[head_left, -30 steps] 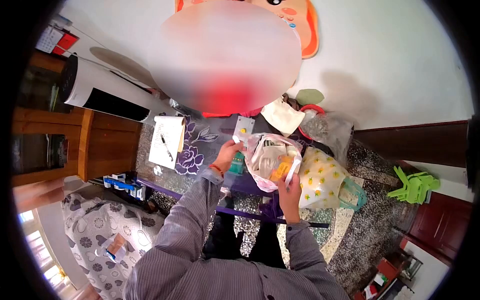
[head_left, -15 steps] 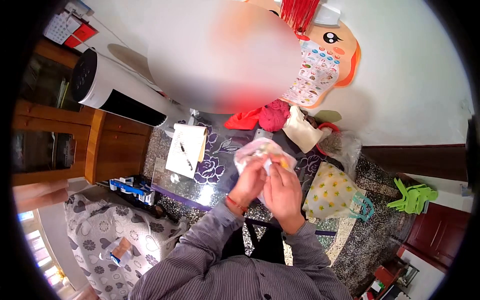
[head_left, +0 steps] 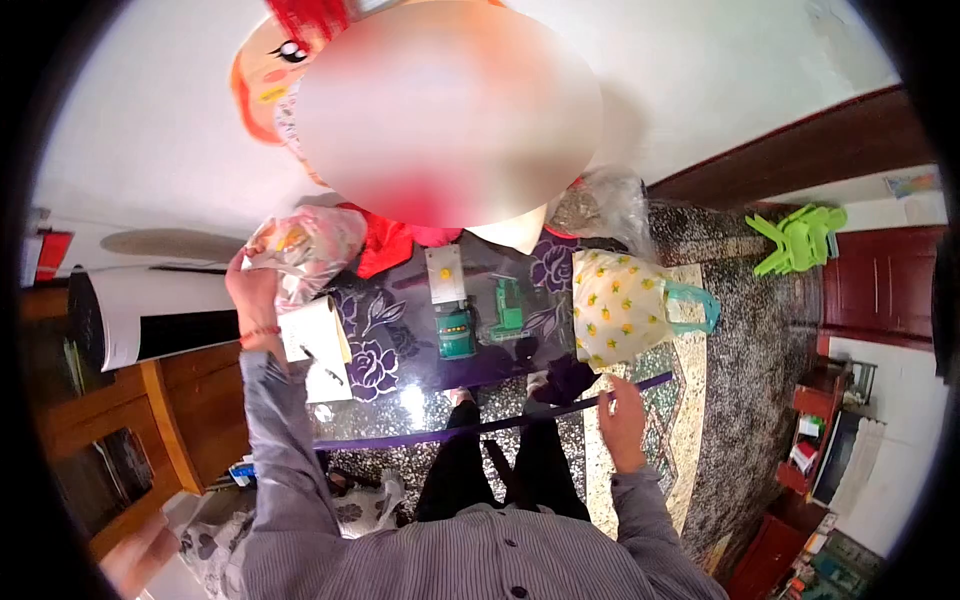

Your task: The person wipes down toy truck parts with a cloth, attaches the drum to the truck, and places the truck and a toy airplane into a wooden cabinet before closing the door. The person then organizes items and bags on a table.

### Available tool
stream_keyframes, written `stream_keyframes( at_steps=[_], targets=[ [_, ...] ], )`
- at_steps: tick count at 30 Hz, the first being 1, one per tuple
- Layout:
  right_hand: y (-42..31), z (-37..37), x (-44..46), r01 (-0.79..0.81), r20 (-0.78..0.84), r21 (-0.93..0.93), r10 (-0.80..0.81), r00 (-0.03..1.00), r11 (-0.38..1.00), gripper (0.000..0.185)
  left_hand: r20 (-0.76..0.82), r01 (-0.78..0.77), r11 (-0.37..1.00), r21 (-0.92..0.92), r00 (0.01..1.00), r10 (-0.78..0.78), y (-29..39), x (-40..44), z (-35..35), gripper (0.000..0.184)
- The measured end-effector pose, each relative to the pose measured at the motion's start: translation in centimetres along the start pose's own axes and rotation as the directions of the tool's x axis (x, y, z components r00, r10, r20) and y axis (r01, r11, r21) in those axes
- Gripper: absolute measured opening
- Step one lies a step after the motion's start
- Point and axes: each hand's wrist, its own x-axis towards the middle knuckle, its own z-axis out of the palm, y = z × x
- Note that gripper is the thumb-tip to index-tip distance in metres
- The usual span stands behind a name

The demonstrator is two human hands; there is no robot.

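My left hand (head_left: 252, 292), with a red cord at the wrist, grips a clear plastic bag (head_left: 305, 250) at the back left of the table. Pinkish contents show through the plastic, too blurred to name. Near the table's front edge, my right hand (head_left: 624, 425) has its fingers curled together; a small pale bit shows at the tips, too small to name. Just beyond that hand lies a cream fabric bag (head_left: 618, 310) with yellow fruit prints and teal handles. A teal-labelled packet (head_left: 457, 332) and a green flat piece (head_left: 508, 308) lie mid-table.
An open notebook (head_left: 312, 350) with a pen lies at the table's left. Red cloth (head_left: 384, 243) and a white cloth (head_left: 512, 230) sit along the back. A white appliance (head_left: 150, 325) stands left, and green plastic chairs (head_left: 800, 238) stand far right.
My hands have separated. The left one has carried the plastic bag to the back left; the right one has moved to the front right. The view has swung, uncovering the green items mid-table.
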Motion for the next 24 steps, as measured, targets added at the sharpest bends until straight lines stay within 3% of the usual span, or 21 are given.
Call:
stream_keyframes(
  at_steps=[1,2,3,4,5,6,8,10,12,13,14,16,17,18,20,21,23,24],
  targets=[
    [2.9,0.0,-0.2,-0.033,-0.082,-0.073,0.027,0.996,0.997,0.038,-0.392,-0.019,0.996,0.086,0.919,0.051,0.4,1.1,-0.5,0.021],
    [5.6,-0.2,-0.7,-0.076,-0.164,-0.144,0.052,0.985,0.987,0.044,-0.714,0.004,0.984,0.177,0.689,0.125,0.6,2.0,-0.9,0.023],
    [7.3,-1.3,-0.6,-0.168,-0.177,-0.131,0.143,0.974,0.977,0.051,-0.755,0.069,0.973,0.221,0.643,0.127,0.7,2.2,-2.0,0.026],
    [8.5,-2.1,0.1,-0.26,-0.194,-0.115,0.235,0.952,0.959,0.057,-0.791,0.137,0.956,0.261,0.598,0.131,0.7,1.9,-4.2,0.03],
    [9.4,-2.9,0.8,-0.364,-0.219,0.017,0.359,0.907,0.931,0.067,-0.824,0.21,0.932,0.296,0.55,0.137,1.1,1.5,-7.1,0.035],
    [10.3,-3.7,1.5,-0.453,-0.23,0.147,0.476,0.849,0.879,0.076,-0.802,0.235,0.925,0.3,0.587,0.111,3.4,0.9,-13.0,0.038],
    [12.6,-4.4,2.6,-0.57,-0.248,0.177,0.597,0.763,0.802,0.091,-0.902,0.195,0.973,0.123,0.43,0.027,2.7,1.8,-10.5,0.037],
    [17.7,-3.9,3.4,-0.555,-0.153,0.398,0.649,0.745,0.73,0.102,-0.905,0.188,0.967,0.172,0.418,0.08,1.3,1.4,-8.0,0.038],
    [19.8,-3.5,4.4,-0.576,0.082,0.719,0.775,0.627,0.389,0.106,-0.891,0.185,0.954,0.235,0.433,0.135,0.5,1.0,-6.1,0.039],
    [20.3,-3.5,5.3,-0.614,0.172,0.751,0.825,0.539,0.245,0.1,-0.892,0.188,0.951,0.245,0.428,0.146,0.0,0.8,-5.3,0.04],
    [21.5,-3.2,6.0,-0.623,0.216,0.76,0.833,0.51,0.184,0.092,-0.908,0.202,0.954,0.222,0.4,0.126,-0.3,0.7,-4.8,0.038],
    [24.4,-2.2,7.1,-0.635,0.236,0.757,0.842,0.484,0.153,0.077,-0.935,0.219,0.96,0.174,0.342,0.091,-0.8,0.0,-4.0,0.036],
    [26.1,-1.5,7.8,-0.643,0.211,0.742,0.846,0.49,0.188,0.07,-0.927,0.208,0.965,0.158,0.369,0.072,-1.1,-0.5,-3.6,0.035],
    [28.5,-0.7,8.1,-0.65,0.148,0.703,0.834,0.531,0.289,0.063,-0.814,0.445,0.765,0.466,0.555,0.173,1.8,-3.2,-10.7,0.034],
    [33.7,1.3,8.3,-0.625,-0.025,0.563,0.767,0.641,0.54,0.051,-0.929,0.303,0.92,0.249,0.343,0.139,-0.6,-3.3,-7.1,0.036],
    [35.8,2.0,8.5,-0.587,-0.052,0.608,0.765,0.642,0.534,0.046,-0.859,0.277,0.885,0.375,0.463,0.219,-1.5,-4.7,-7.9,0.037],
    [36.5,2.1,9.7,-0.46,0.098,0.874,0.872,0.479,0.155,0.068,-0.831,0.28,0.887,0.367,0.528,0.177,-3.5,-6.4,-6.0,0.041],
    [37.2,2.1,10.1,-0.462,0.012,0.83,0.818,0.576,0.313,0.073,-0.866,0.183,0.953,0.242,0.483,0.127,-3.8,-6.6,-5.8,0.043]
  ],
)
